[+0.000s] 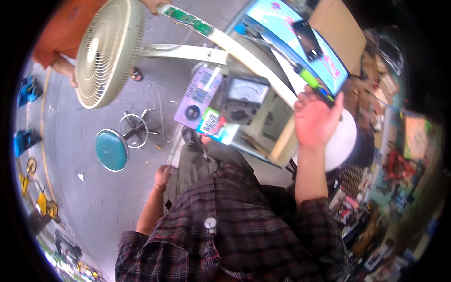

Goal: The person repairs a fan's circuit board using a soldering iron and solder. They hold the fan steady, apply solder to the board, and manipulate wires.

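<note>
My right hand (315, 120) is palm up, fingers curled on a green-and-black handled tool (307, 77) with a metal shaft, beside the lower end of a long cream strip (249, 61) with a green circuit board (192, 21). My left hand (162, 175) hangs low by my trousers; its grip is unclear. A standing fan (101, 54) is at upper left, held by a co-worker in orange (58, 23), whose other hand (155, 5) is at the strip's top. An analog meter (244, 91) and lilac panel (195, 89) lie on the bench, with a phone (307, 42) above.
A teal-topped stool (112, 150) and a loose cord stand out on the grey floor at left. A white round seat (340, 148) is under my right arm. Cardboard (343, 23) and crowded clutter (399, 164) line the right. Yellow wheeled objects (41, 203) are at far left.
</note>
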Tool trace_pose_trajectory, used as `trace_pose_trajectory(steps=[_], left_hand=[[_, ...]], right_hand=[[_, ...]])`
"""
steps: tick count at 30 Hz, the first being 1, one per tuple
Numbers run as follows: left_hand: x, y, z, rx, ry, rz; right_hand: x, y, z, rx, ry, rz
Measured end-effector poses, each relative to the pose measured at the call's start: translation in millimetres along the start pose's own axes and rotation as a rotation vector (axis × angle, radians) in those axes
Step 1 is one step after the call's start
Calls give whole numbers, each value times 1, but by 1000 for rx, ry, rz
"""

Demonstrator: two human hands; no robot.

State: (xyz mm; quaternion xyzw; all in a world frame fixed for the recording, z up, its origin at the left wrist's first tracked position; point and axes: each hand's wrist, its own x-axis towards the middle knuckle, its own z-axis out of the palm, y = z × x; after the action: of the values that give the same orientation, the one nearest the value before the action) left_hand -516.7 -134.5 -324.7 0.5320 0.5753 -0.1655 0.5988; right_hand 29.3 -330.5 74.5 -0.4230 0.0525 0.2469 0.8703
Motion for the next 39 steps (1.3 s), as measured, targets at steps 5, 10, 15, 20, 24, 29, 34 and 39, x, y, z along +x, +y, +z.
trace_pose_trajectory(steps=[5, 10, 15, 20, 24, 29, 34, 39], left_hand=[[19, -26, -31, 21, -5, -127], [-7, 16, -43, -8, 114, -38], [-56, 4, 5, -202, 235, -26], [-111, -11, 126, -199, 245, -51], [-142, -63, 213, -81, 333, 158], [-203, -57, 263, -182, 381, 75], [-205, -101, 301, -654, 653, 4], [-236, -115, 314, -1179, 843, 3]], right_hand=[[-36, 10, -10, -46, 38, 68], [-67, 24, -22, -82, -23, 120], [-82, 56, -26, -161, -271, 222], [-113, 85, -26, -161, -455, 424], [-146, 100, -9, -229, -661, 564], [-178, 106, -6, -255, -1056, 632], [-216, 107, -11, -310, -1120, 716], [-258, 105, -17, -347, -1150, 727]])
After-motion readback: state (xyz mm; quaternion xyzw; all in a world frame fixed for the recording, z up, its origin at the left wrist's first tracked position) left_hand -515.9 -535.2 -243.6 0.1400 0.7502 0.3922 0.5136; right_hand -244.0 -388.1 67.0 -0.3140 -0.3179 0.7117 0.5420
